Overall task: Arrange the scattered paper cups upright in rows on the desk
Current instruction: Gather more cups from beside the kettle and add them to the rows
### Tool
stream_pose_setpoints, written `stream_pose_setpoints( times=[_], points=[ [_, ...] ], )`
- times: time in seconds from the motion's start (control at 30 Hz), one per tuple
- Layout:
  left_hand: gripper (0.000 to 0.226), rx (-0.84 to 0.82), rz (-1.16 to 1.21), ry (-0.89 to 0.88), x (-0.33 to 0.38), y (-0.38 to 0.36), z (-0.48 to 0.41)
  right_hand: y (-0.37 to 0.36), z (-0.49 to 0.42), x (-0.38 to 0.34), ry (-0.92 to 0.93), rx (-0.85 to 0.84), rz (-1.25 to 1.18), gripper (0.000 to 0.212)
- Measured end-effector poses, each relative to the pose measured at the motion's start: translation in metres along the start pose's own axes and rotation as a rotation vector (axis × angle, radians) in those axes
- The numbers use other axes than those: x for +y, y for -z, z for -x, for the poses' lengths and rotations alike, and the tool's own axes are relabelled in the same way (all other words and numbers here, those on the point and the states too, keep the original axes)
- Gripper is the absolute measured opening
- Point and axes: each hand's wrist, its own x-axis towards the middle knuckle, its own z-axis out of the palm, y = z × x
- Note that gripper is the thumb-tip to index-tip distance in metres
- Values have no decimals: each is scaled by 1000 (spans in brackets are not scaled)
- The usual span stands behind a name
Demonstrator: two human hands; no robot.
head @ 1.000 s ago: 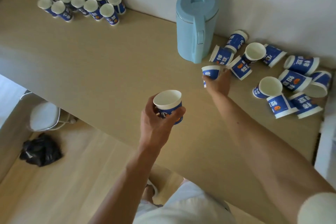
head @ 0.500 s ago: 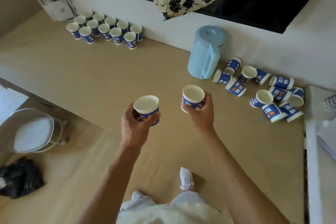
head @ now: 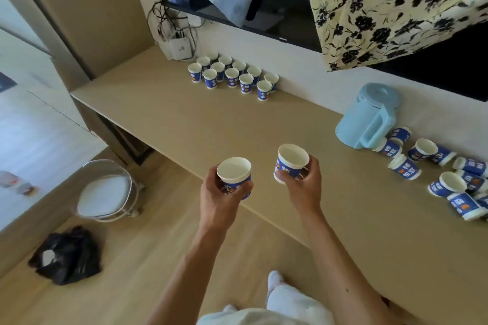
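The left hand [head: 220,199] is grasping one paper cup [head: 234,175] from below and around its blue wall, the fingers curling closed on it, and the cup is standing mouth up above the near edge of the desk [head: 264,126]; the right hand [head: 303,182] is gripping a second paper cup [head: 291,163] by its side, thumb and fingers wrapping the wall, and this cup is leaning a little, with its mouth turning toward the left; the two held cups are sitting near each other in the air, not touching; at the far side of the desk, against the wall, the arranged cups [head: 233,76] are standing upright in two rows, close beside each other, just to the right of a small white box [head: 181,47] with cables; on the right part of the desk a light blue pitcher [head: 367,116] is standing with its lid on; to the right of it the scattered cups [head: 443,169] are lying, most on their sides, some touching one another, one or two showing the open mouth upward; on the floor at the left a white stool [head: 105,192] is standing, and nearer, a black bag [head: 66,256] is lying.
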Motion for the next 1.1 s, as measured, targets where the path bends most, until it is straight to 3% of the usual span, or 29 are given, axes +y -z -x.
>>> stream_pose_setpoints(
  times=[0.33, 0.67, 1.1],
  points=[
    [48, 67, -15, 35, -2, 65, -72, -111, -42, 16, -41, -91, 7, 63],
    [54, 23, -190, 29, 5, 88, -228, -218, -147, 53, -128, -86, -1, 62],
    [55, -131, -228, 62, -23, 92, -370, -277, -220, 63, -163, 8, 86, 59]
  ],
)
